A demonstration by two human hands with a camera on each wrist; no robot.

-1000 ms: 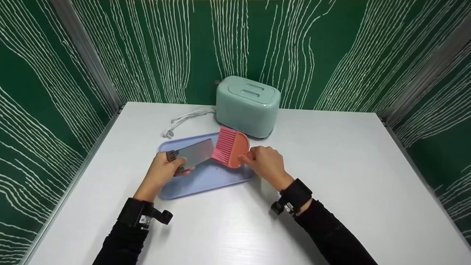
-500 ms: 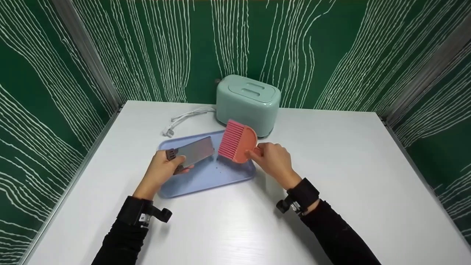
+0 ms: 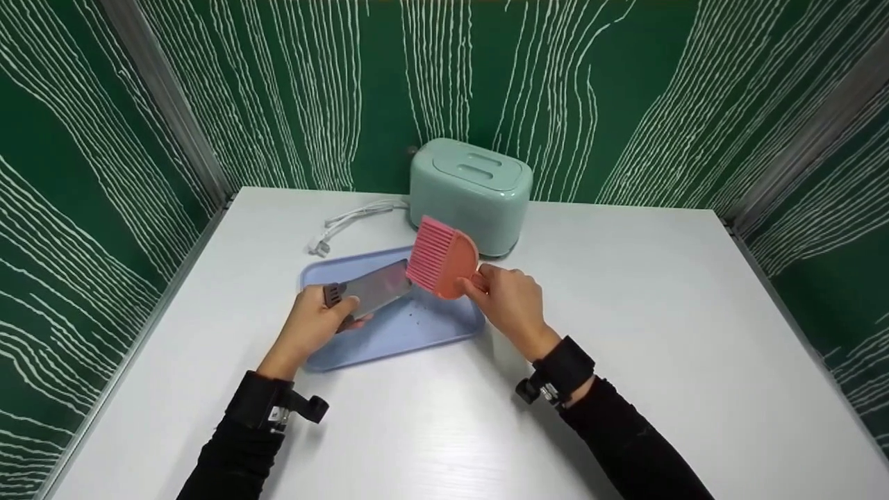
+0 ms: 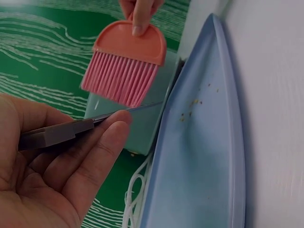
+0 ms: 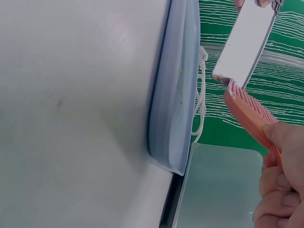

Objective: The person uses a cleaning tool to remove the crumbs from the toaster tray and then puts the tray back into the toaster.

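Note:
My left hand [image 3: 311, 325] pinches the dark plastic end of a flat metal crumb tray [image 3: 378, 286], thumb on top and fingers beneath. My right hand [image 3: 512, 305] grips the short handle of an orange hand brush [image 3: 460, 267] with pink bristles. In the right wrist view, the brush [image 5: 249, 114] has its bristle tips at the far end of the crumb tray [image 5: 244, 42], apparently touching it; brownish bits sit at that corner. Both are held above a blue tray [image 3: 389, 344], where small crumbs [image 4: 194, 102] lie scattered.
A mint-green toaster [image 3: 472, 194] stands behind the blue tray, near the back wall. Its white cord [image 3: 364, 210] and plug [image 3: 319, 246] lie to the left. Green walls [image 3: 639, 104] with white lines enclose the white table [image 3: 625, 298].
The brush lifted and drew away to the right from the crumb tray's end, then came back left to it, now higher than at first. The crumb tray shifted slightly right.

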